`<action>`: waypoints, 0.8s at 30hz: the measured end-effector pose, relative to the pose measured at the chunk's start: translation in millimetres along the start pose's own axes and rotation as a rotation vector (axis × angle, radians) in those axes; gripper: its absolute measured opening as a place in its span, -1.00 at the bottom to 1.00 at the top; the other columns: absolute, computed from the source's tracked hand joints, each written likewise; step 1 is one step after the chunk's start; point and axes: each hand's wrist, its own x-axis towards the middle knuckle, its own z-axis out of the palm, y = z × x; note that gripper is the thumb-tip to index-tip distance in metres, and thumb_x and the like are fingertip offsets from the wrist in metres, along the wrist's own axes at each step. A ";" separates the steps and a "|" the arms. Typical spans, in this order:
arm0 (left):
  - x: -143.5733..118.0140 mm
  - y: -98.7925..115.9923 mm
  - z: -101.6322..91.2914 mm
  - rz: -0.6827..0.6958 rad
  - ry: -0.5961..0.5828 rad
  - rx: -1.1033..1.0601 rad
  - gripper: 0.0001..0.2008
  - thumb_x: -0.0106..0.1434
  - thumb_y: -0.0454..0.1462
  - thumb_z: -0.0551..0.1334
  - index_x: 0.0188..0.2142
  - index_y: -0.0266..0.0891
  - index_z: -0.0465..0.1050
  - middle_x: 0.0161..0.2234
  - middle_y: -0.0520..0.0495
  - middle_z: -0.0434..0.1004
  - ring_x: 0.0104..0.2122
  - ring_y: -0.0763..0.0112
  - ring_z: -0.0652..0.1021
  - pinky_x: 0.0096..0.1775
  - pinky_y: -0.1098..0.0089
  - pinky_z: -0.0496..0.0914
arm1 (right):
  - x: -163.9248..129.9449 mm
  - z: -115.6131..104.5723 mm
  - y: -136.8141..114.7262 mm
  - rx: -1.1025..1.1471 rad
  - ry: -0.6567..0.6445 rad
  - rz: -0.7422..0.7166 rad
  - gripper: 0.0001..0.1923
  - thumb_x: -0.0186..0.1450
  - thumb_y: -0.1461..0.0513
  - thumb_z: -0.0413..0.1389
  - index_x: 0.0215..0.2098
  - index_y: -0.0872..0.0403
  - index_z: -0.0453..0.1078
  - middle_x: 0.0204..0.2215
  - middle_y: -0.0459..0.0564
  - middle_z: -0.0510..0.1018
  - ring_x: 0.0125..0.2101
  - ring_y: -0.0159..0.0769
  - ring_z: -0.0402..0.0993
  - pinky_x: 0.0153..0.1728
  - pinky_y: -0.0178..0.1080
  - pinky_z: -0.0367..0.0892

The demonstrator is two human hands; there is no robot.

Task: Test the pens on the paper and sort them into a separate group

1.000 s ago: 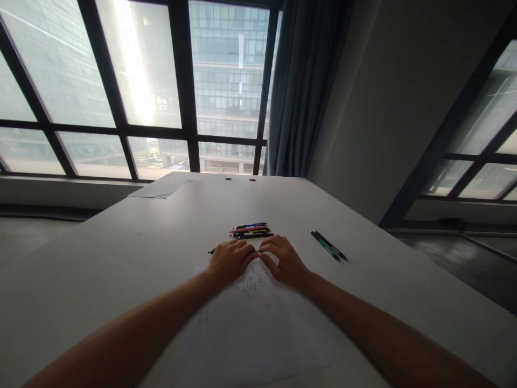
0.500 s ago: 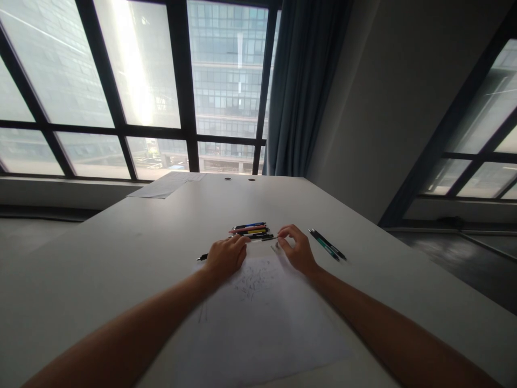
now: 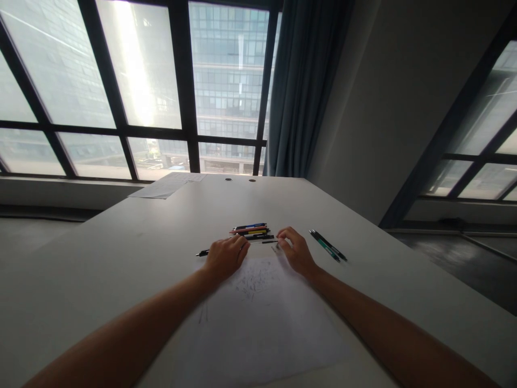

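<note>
while left hand grips pen, right hand (fingers curled) nearby

We see our left hand and right hand on the white scribbled paper sheet, beside a row of coloured plastic pens on the grey counter.

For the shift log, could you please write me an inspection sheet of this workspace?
Surface: white table, matte, lit from the windows.
Job's things: black pen under the left hand; thin pen part at the right hand; scribbled paper sheet.
Clutter: bundle of coloured pens; two dark pens; far papers.
Grips: left shut on black pen; right pinched, contents unclear.
Cables: nothing seen.
Surroundings: windows, curtain.
</note>
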 end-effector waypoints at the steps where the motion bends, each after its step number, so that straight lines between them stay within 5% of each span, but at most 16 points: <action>1: 0.0 -0.2 0.4 0.005 0.002 0.002 -0.68 0.44 -0.18 -0.07 -0.27 -0.20 0.41 -0.32 -0.02 0.57 -0.41 0.36 0.56 -0.39 0.43 0.33 | 0.0 -0.2 -0.8 -0.004 -0.017 -0.008 -0.81 0.29 0.22 -0.06 -0.47 0.05 0.27 -0.36 0.00 0.46 -0.27 -0.24 0.40 -0.19 -0.17 0.28; 9: 1.0 -5.2 5.5 -0.012 0.054 -0.049 -0.72 0.43 -0.19 -0.04 -0.23 -0.18 0.41 -0.24 -0.06 0.55 -0.33 0.35 0.55 -0.32 0.40 0.35 | 0.2 -2.8 -7.1 -0.054 -0.120 -0.074 -0.84 0.29 0.22 0.03 -0.45 0.05 0.34 -0.26 0.04 0.48 -0.21 -0.21 0.41 -0.14 -0.13 0.28; 15: 2.4 -7.0 1.4 -0.145 0.103 -0.060 -0.76 0.36 -0.31 -0.01 -0.07 -0.25 0.35 -0.18 -0.13 0.53 -0.23 0.25 0.53 -0.21 0.28 0.36 | 0.4 -8.7 -14.4 -0.358 -0.276 -0.130 -0.90 0.17 0.30 0.10 -0.51 0.08 0.36 -0.20 0.04 0.49 -0.17 -0.19 0.38 -0.12 -0.11 0.20; 24: 0.2 -6.6 6.1 0.125 0.098 -0.131 -0.48 0.21 -0.47 0.01 0.18 -0.25 0.25 0.01 -0.21 0.48 -0.03 0.15 0.43 -0.06 0.12 0.35 | 1.2 -6.9 -18.7 -0.583 -0.420 -0.163 -0.92 0.09 0.32 0.13 -0.56 0.09 0.39 -0.29 0.03 0.51 -0.21 -0.18 0.34 -0.16 -0.12 0.14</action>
